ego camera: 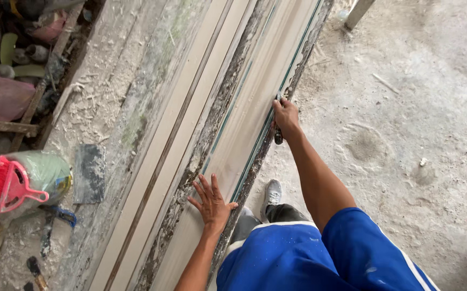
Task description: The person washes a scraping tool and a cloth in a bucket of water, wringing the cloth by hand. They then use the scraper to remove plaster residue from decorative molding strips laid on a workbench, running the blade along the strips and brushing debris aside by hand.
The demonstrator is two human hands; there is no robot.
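A long pale moulded strip [244, 108] lies on the dusty table [109, 97], running from near to far. The left hand [212, 202] presses flat on it, fingers spread. The right hand [285, 116], fingers closed around a small dark tool [278, 134], works the strip's right edge, which looks like trimming or scraping; continuing calls for steady pressure. Far left, a pink bag [1, 97]; contents unclear.

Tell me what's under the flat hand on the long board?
The left hand lies flat on a long pale board with a green edge strip. The patch of board beneath the palm is covered, so it cannot be seen.
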